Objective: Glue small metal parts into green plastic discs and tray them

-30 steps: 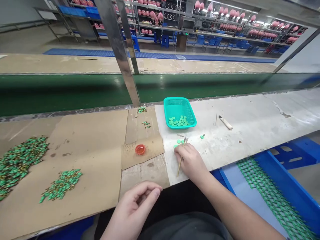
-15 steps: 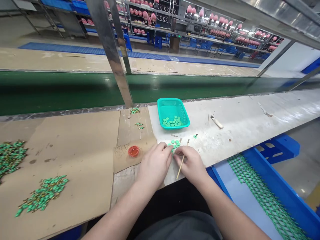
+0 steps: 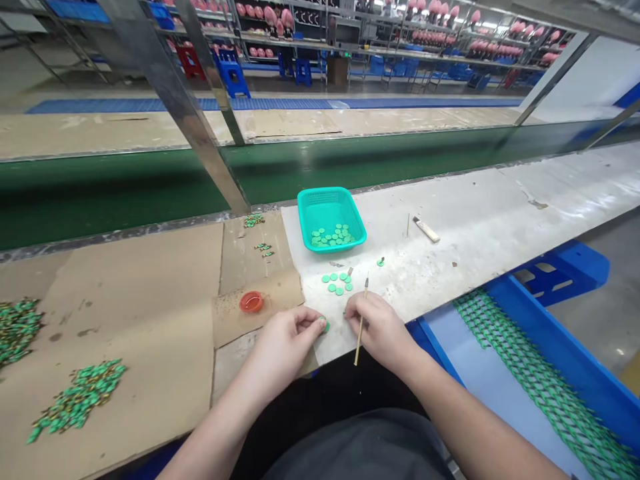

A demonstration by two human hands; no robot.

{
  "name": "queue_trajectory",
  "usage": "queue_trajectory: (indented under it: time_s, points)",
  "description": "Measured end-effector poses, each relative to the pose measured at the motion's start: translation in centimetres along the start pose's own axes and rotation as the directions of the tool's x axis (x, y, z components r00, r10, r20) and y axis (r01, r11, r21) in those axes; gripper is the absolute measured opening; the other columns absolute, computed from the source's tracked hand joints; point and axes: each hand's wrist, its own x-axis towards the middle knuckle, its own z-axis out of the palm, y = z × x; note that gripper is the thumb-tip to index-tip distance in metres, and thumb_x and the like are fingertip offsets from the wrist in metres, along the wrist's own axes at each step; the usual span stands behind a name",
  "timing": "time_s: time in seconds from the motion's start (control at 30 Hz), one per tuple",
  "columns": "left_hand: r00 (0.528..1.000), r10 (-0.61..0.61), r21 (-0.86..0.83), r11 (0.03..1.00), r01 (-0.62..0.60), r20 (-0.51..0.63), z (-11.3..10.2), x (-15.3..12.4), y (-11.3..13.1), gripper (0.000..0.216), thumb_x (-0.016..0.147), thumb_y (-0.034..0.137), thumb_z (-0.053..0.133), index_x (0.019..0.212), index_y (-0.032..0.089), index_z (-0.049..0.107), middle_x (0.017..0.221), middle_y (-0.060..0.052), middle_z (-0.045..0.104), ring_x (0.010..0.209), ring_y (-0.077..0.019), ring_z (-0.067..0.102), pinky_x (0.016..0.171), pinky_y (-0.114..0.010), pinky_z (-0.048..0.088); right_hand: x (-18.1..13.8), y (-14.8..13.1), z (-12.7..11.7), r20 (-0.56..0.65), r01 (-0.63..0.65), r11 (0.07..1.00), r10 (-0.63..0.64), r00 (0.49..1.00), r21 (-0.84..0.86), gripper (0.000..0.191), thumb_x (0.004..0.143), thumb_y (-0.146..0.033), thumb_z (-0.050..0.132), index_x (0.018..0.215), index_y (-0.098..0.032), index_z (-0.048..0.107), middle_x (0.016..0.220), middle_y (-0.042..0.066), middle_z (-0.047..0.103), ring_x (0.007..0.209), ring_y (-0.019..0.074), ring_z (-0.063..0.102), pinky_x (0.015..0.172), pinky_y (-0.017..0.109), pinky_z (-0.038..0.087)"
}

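My left hand (image 3: pixel 289 339) pinches a small green disc (image 3: pixel 326 325) between thumb and fingertips, above the near edge of the bench. Opposite it, my right hand (image 3: pixel 379 326) is closed around a thin paintbrush (image 3: pixel 360 331), its dark tip pointing away from me. Something tiny and dark shows at the right fingertips, too small to name. Just beyond both hands, several loose green discs (image 3: pixel 339 291) lie on the white surface. One disc with a dark piece standing on it (image 3: pixel 381 262) sits farther right. A red dish (image 3: pixel 251 302) of liquid stands left of my hands.
A turquoise basket (image 3: pixel 331 248) with several green discs stands behind the loose ones. Small green-and-brown pieces (image 3: pixel 80 399) are heaped on cardboard (image 3: pixel 165 320) at left. A flat brush (image 3: pixel 427 230) lies at right. A blue tray (image 3: pixel 565 370) holds rows of green pieces below.
My hands have moved apart and nearer the bench edge, uncovering the loose discs. A green disc now shows in my left fingers. The paintbrush stays in my right hand. The view has shifted slightly.
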Motion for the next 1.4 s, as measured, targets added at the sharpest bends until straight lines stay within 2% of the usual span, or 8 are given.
queue_trajectory:
  time_s: [0.2, 0.43, 0.57, 0.67, 0.8, 0.93, 1.2, 1.4]
  points:
    - [0.995, -0.067, 0.044, 0.997, 0.071, -0.071, 0.0, -0.7, -0.1, 0.033, 0.097, 0.053, 0.071, 0.086, 0.027, 0.089, 0.089, -0.004, 0.090, 0.081, -0.0287, 0.085, 0.070, -0.033, 0.060, -1.2, -1.0, -0.8, 0.023, 0.048, 0.998, -0.050, 0.999, 0.050, 0.018, 0.106, -0.011, 0.064, 0.103, -0.028, 0.069, 0.100, 0.005, 0.081, 0.098, 0.0251, 0.079, 0.090, 0.039, 0.066]
    - [0.974, 0.041, 0.197, 0.980, 0.004, -0.222, -0.4, -2.4, -1.3, 0.032, 0.101, 0.049, 0.068, 0.107, 0.031, 0.093, 0.115, -0.007, 0.093, 0.110, -0.0345, 0.088, 0.094, -0.042, 0.070, -1.7, -2.4, 0.9, 0.007, 0.036, 0.999, -0.036, 0.999, 0.004, 0.015, 0.106, -0.012, 0.070, 0.107, -0.027, 0.070, 0.099, 0.006, 0.079, 0.097, 0.0273, 0.079, 0.085, 0.040, 0.064]
    - [0.956, 0.103, 0.278, 0.960, -0.023, -0.276, -0.3, -3.4, -2.3, 0.031, 0.104, 0.045, 0.065, 0.113, 0.030, 0.091, 0.104, -0.005, 0.092, 0.094, -0.0292, 0.087, 0.087, -0.039, 0.069, -1.5, -3.2, 2.6, -0.003, 0.046, 0.998, -0.046, 0.999, -0.044, 0.015, 0.106, -0.011, 0.070, 0.105, -0.026, 0.070, 0.099, 0.007, 0.079, 0.096, 0.0287, 0.076, 0.085, 0.042, 0.063]
    - [0.948, 0.160, 0.331, 0.942, -0.063, -0.276, -0.3, -4.4, -2.5, 0.030, 0.107, 0.046, 0.063, 0.112, 0.030, 0.089, 0.091, -0.003, 0.086, 0.082, -0.0250, 0.082, 0.080, -0.035, 0.067, -1.4, -3.1, 2.8, -0.010, 0.040, 0.996, -0.041, 0.999, -0.079, 0.016, 0.107, -0.010, 0.067, 0.103, -0.026, 0.070, 0.096, 0.007, 0.078, 0.092, 0.0282, 0.074, 0.082, 0.041, 0.061]
    - [0.938, 0.234, 0.403, 0.908, -0.117, -0.256, 0.0, -4.9, -2.8, 0.030, 0.109, 0.042, 0.063, 0.124, 0.032, 0.087, 0.102, -0.003, 0.086, 0.091, -0.0249, 0.082, 0.080, -0.035, 0.065, -0.9, -2.5, 1.8, -0.006, 0.031, 0.993, -0.032, 0.999, -0.117, 0.017, 0.107, -0.009, 0.066, 0.102, -0.025, 0.069, 0.093, 0.007, 0.075, 0.090, 0.0286, 0.072, 0.079, 0.041, 0.059]
    - [0.929, 0.286, 0.463, 0.874, -0.151, -0.236, 0.1, -5.0, -3.6, 0.025, 0.111, 0.040, 0.063, 0.117, 0.032, 0.086, 0.106, -0.003, 0.086, 0.097, -0.0259, 0.083, 0.080, -0.036, 0.064, -0.1, -2.6, 1.3, 0.063, 0.095, 0.990, -0.088, 0.994, -0.106, 0.017, 0.104, -0.009, 0.071, 0.104, -0.026, 0.069, 0.096, 0.005, 0.077, 0.093, 0.0275, 0.072, 0.084, 0.041, 0.060]
    - [0.897, 0.411, 0.496, 0.820, -0.286, -0.162, -3.3, -6.3, -5.2, 0.030, 0.114, 0.037, 0.056, 0.117, 0.034, 0.086, 0.104, -0.002, 0.082, 0.095, -0.0220, 0.081, 0.084, -0.034, 0.062, 0.8, -3.2, 3.2, 0.118, 0.133, 0.983, -0.118, 0.986, -0.127, 0.017, 0.105, -0.009, 0.072, 0.100, -0.025, 0.068, 0.093, 0.007, 0.073, 0.090, 0.0285, 0.069, 0.080, 0.041, 0.058]
    - [0.857, 0.443, 0.541, 0.804, -0.248, -0.265, -2.5, -7.0, -5.7, 0.021, 0.115, 0.044, 0.066, 0.117, 0.028, 0.081, 0.110, -0.003, 0.084, 0.097, -0.0253, 0.080, 0.086, -0.040, 0.056, 1.5, -3.6, 2.5, 0.155, 0.179, 0.978, -0.161, 0.975, -0.110, 0.020, 0.102, -0.007, 0.072, 0.109, -0.025, 0.069, 0.099, 0.006, 0.078, 0.096, 0.0277, 0.071, 0.089, 0.041, 0.059]
